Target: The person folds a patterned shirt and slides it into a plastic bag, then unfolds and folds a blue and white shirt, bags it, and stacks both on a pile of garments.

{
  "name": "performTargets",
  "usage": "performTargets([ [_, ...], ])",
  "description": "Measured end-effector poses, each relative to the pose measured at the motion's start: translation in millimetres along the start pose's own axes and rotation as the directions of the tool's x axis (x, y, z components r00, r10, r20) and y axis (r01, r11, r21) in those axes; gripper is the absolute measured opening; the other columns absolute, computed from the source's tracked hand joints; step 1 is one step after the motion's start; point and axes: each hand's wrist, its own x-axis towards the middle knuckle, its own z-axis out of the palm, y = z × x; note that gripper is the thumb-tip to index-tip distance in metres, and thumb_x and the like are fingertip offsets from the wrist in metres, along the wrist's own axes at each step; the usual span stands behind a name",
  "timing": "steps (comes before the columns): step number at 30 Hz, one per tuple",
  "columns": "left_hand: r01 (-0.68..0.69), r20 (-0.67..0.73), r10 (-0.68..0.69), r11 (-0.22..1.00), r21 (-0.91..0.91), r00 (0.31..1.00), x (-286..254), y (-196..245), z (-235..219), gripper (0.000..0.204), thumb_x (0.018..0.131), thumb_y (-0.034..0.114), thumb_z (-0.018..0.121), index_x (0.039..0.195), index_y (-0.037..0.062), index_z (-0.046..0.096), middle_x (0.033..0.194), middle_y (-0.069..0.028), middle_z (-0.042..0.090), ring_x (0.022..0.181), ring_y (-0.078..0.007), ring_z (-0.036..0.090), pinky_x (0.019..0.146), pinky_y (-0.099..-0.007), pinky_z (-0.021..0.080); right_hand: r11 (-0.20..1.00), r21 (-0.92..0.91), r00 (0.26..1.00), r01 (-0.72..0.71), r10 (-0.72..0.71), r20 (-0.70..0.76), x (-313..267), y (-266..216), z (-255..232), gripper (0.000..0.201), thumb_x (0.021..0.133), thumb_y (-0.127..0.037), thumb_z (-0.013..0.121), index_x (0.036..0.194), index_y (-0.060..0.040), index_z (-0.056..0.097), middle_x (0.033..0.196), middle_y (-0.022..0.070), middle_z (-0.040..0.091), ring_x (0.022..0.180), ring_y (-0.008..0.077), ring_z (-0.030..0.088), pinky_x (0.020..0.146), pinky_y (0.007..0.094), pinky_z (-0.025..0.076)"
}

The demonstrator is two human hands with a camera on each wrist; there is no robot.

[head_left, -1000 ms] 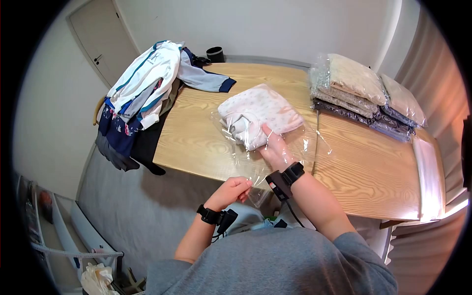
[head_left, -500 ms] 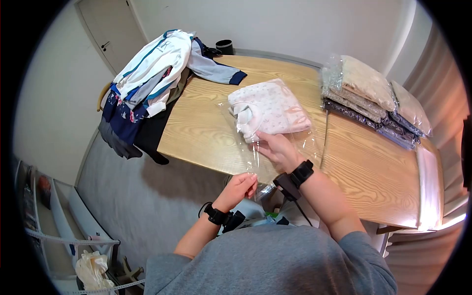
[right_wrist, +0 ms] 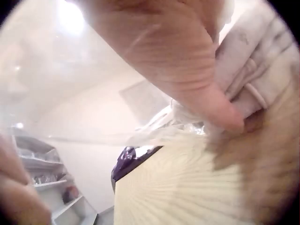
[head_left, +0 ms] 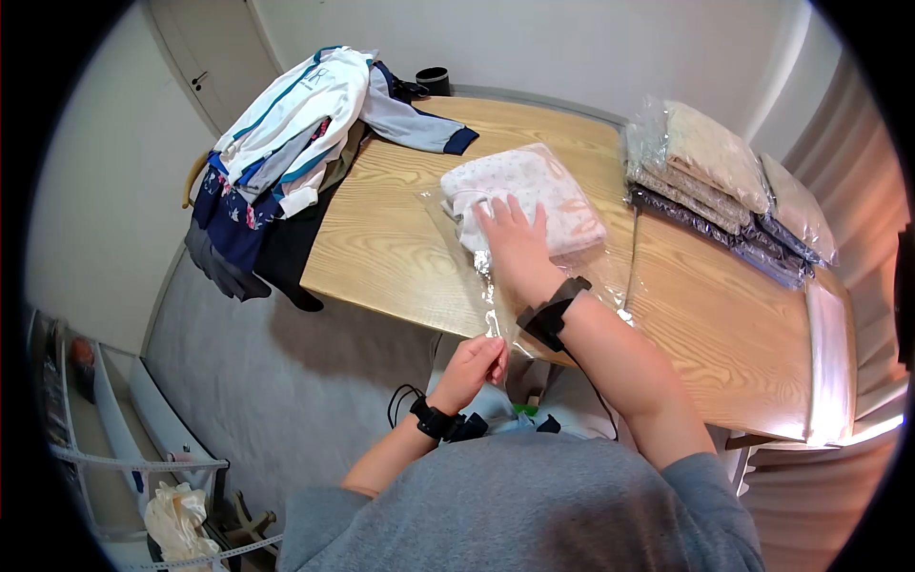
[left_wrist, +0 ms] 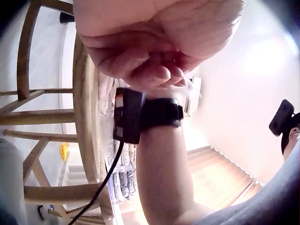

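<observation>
From my place I see the folded, pale printed garment on the wooden bench, a clear plastic bag showing at its sides. The right hand rests on the garment with fingers spread; the left hand pinches the bag near the bench's front edge.

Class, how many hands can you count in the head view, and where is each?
2. The left hand grips the clear bag in front of the table; the right hand rests on the folded garment.
</observation>
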Motion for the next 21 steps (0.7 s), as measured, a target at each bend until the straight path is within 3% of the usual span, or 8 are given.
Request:
performTargets([
  [1, 0.015, -0.015, -0.015, 1.000, -0.021, 1.000, -0.7, -1.6, 0.1, 0.039, 0.098, 0.027, 0.038, 0.066, 0.0054, 0.045, 0.062, -0.0026, 0.045, 0.057, -0.0115, 0.042, 0.055, -0.0245, 0.036, 1.000, -0.010, 0.981, -0.010, 0.012, 0.192, 3.0, -1.4, -4.5, 0.060, 0.077, -0.016, 0.060, 0.134, -0.0216, 0.042, 0.143, 0.0087, 0.033, 0.134, 0.0258, 0.028, 0.101, 0.0600, 0.022],
  [8, 0.017, 0.023, -0.019, 0.994, 0.108, 1.000, 0.7, -3.7, -4.7, 0.037, 0.098, 0.026, 0.039, 0.067, 0.0064, 0.045, 0.061, -0.0002, 0.045, 0.057, -0.0082, 0.041, 0.055, -0.0222, 0.035, 0.984, -0.061, 0.967, 0.165, -0.150, 0.207, -3.0, 8.5, 7.9, 0.066, 0.069, -0.017, 0.071, 0.129, -0.0321, 0.048, 0.148, 0.0059, 0.022, 0.136, 0.0308, 0.022, 0.098, 0.0670, 0.019],
  [11, 0.024, 0.054, -0.032, 0.989, 0.145, 0.998, 1.6, -12.6, -5.1, 0.037, 0.098, 0.024, 0.039, 0.066, 0.0063, 0.043, 0.061, -0.0016, 0.043, 0.057, -0.0102, 0.041, 0.055, -0.0234, 0.035, 0.989, -0.077, 0.990, 0.126, -0.122, 0.064, 7.6, 10.6, 35.4, 0.072, 0.067, -0.016, 0.072, 0.132, -0.0326, 0.044, 0.149, 0.0059, 0.021, 0.136, 0.0306, 0.021, 0.098, 0.0671, 0.020],
  [13, 0.013, 0.058, -0.017, 0.998, 0.053, 0.998, 2.3, -14.3, -6.3, 0.037, 0.098, 0.024, 0.039, 0.066, 0.0064, 0.042, 0.061, -0.0020, 0.043, 0.056, -0.0104, 0.040, 0.054, -0.0236, 0.034, 0.998, -0.016, 0.989, 0.058, -0.055, 0.140, 17.2, 2.8, 29.5, 0.072, 0.069, -0.016, 0.070, 0.133, -0.0335, 0.042, 0.149, 0.0057, 0.022, 0.136, 0.0312, 0.022, 0.097, 0.0667, 0.022],
  [16, 0.040, -0.094, -0.034, 0.997, 0.062, 0.995, -1.3, -6.1, -13.4, 0.038, 0.096, 0.021, 0.042, 0.061, 0.0068, 0.040, 0.056, -0.0020, 0.041, 0.053, -0.0108, 0.038, 0.051, -0.0245, 0.032, 0.998, -0.061, 0.997, 0.011, -0.006, 0.081, 16.6, -1.1, 26.7, 0.070, 0.071, -0.017, 0.067, 0.134, -0.0296, 0.041, 0.148, 0.0097, 0.023, 0.135, 0.0316, 0.024, 0.097, 0.0656, 0.023],
  [18, 0.031, -0.195, -0.018, 0.998, 0.061, 0.981, -9.1, 3.1, -24.1, 0.039, 0.093, 0.019, 0.045, 0.056, 0.0078, 0.037, 0.052, -0.0013, 0.038, 0.049, -0.0105, 0.036, 0.048, -0.0252, 0.030, 0.996, 0.081, 1.000, 0.027, -0.027, -0.003, -7.0, -5.9, 16.4, 0.065, 0.073, -0.018, 0.064, 0.134, -0.0221, 0.041, 0.146, 0.0157, 0.023, 0.134, 0.0330, 0.025, 0.098, 0.0633, 0.025],
  [20, -0.031, -0.215, 0.042, 0.998, 0.054, 0.976, -20.1, 13.3, -42.2, 0.040, 0.089, 0.020, 0.047, 0.052, 0.0093, 0.037, 0.045, 0.0004, 0.034, 0.044, -0.0104, 0.032, 0.044, -0.0263, 0.028, 0.973, 0.142, 0.980, 0.184, -0.192, 0.049, -47.3, -11.2, 4.4, 0.062, 0.074, -0.018, 0.063, 0.132, -0.0138, 0.043, 0.143, 0.0206, 0.026, 0.131, 0.0355, 0.028, 0.099, 0.0612, 0.027],
  [21, -0.015, -0.163, 0.024, 0.998, 0.061, 0.986, -27.4, 17.8, -58.3, 0.046, 0.089, 0.024, 0.047, 0.047, 0.0070, 0.038, 0.047, -0.0030, 0.040, 0.045, -0.0135, 0.040, 0.046, -0.0259, 0.031, 0.892, 0.352, 0.911, 0.283, -0.365, 0.190, -69.0, -7.8, -28.6, 0.055, 0.077, -0.016, 0.060, 0.129, -0.0080, 0.045, 0.140, 0.0217, 0.031, 0.128, 0.0390, 0.032, 0.100, 0.0575, 0.029],
])
